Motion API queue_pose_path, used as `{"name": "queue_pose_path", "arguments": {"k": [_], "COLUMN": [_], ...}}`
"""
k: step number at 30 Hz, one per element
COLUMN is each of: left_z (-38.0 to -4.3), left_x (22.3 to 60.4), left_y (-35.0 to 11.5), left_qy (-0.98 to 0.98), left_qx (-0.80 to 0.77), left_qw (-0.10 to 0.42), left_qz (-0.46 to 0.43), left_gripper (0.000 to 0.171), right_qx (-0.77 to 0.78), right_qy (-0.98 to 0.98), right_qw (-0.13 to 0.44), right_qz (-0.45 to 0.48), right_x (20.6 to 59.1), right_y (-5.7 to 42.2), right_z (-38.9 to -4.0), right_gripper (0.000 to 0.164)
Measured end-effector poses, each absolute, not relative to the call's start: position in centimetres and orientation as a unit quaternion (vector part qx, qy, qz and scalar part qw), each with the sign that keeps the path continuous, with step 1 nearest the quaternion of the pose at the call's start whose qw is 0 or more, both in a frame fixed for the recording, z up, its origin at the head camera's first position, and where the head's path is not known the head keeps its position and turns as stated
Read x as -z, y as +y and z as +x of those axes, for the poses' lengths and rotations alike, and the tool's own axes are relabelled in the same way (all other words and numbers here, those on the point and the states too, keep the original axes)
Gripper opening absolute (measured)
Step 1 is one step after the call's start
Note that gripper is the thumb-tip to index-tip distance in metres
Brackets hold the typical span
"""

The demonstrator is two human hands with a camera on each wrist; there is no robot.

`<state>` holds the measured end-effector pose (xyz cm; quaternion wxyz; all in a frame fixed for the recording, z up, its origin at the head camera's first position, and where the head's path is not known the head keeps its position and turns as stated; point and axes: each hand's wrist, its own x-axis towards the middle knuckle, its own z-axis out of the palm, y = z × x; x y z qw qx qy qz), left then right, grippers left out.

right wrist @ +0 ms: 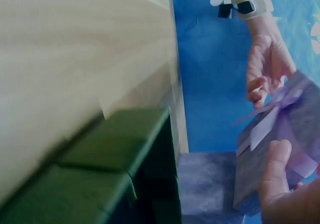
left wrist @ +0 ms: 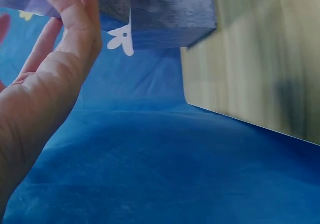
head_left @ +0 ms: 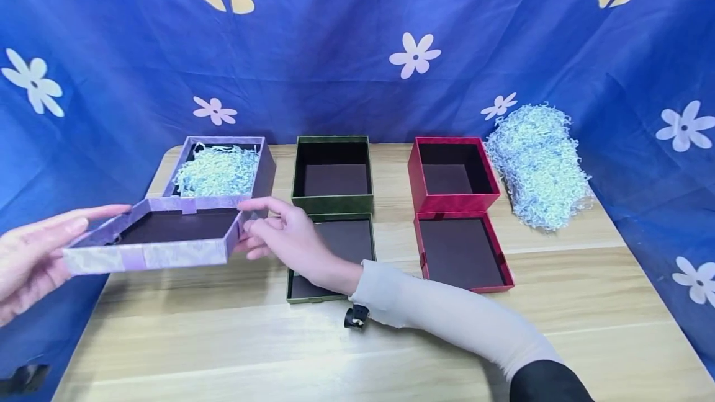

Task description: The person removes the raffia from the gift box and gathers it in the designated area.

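Note:
A lavender box lid (head_left: 179, 228) with a dark inside is held tilted above the table, its hollow side facing up. My left hand (head_left: 39, 253) grips its left end; that hand (left wrist: 55, 78) also shows against the lid in the left wrist view. At the opposite end my right hand (head_left: 290, 234) pinches the side wall between thumb and fingers. The right wrist view shows a purple ribbon bow (right wrist: 280, 108) on the lid's outer face. Just behind the lid stands the matching lavender box (head_left: 268, 169), with pale blue shredded paper (head_left: 218, 169) inside.
A green box (head_left: 332, 203) stands mid-table with its upturned lid (head_left: 352, 241) in front, partly hidden by my right arm. Farther right are a red box (head_left: 458, 202) and its upturned lid (head_left: 463, 253). A heap of blue paper shreds (head_left: 539, 166) lies at the back right.

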<state>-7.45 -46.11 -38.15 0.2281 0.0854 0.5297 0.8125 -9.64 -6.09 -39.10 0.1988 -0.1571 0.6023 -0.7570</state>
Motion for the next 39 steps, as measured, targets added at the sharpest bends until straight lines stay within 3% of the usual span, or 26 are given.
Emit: {"name": "queue_pose_path", "arguments": {"k": [6,10,16,29,39], "left_z": [-6.2,-5.5,-4.7,-4.6,-4.5], "left_x": [39.0,40.1,41.4,43.6,43.9], "left_y": [-45.7,-46.2,-46.7,-44.9,-43.9], "left_qy": [0.653,0.672,0.714,0.742,0.783], "left_qx": [-0.725,-0.697,-0.639,-0.605,-0.564], "left_qw": [0.218,0.25,0.285,0.283,0.253], "left_qz": [0.024,0.018,0.018,0.049,0.058], "left_gripper": [0.059,0.068,0.073,0.076,0.078], "right_qx": [0.738,0.726,0.739,0.694,0.629], "right_qy": [0.607,0.617,0.595,0.644,0.721], "right_qw": [0.256,0.275,0.307,0.321,0.29], "right_qz": [-0.147,-0.126,-0.071,-0.025,-0.027], "right_x": [39.7,40.1,40.9,41.9,41.9], "right_y": [-6.0,-6.2,-7.1,-8.5,-9.5], "right_z": [-8.2,-7.4,-6.7,-6.4,-6.3], "right_gripper": [0.045,0.059,0.063,0.075,0.079]}}
